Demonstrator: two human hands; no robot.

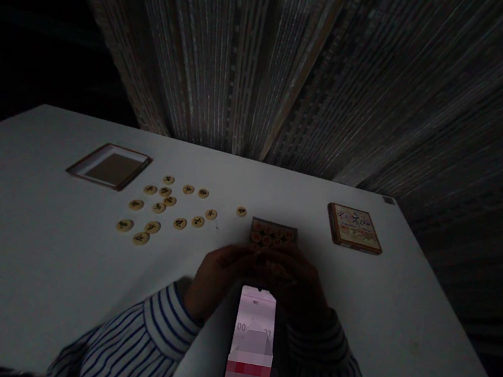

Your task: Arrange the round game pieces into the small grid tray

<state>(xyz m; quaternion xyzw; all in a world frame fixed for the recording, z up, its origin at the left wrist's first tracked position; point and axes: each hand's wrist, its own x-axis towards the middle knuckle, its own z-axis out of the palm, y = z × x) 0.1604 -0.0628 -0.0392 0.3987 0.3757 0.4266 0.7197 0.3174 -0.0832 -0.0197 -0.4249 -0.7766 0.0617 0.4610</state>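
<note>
Both my hands meet at the table's middle, just in front of a small box (273,234) packed with round game pieces. My left hand (216,276) and my right hand (300,287) have their fingers curled together at the box's near edge, touching it or something small there; the dark hides what. Several loose round cream pieces (168,210) with dark marks lie scattered to the left of the box. Striped sleeves cover both forearms.
A white table (8,225) fills the view. An empty shallow tray or lid (110,165) lies at the back left. A printed box lid (355,228) lies at the back right. A lit phone screen (255,318) stands upright between my wrists. A dark ribbed wall rises behind.
</note>
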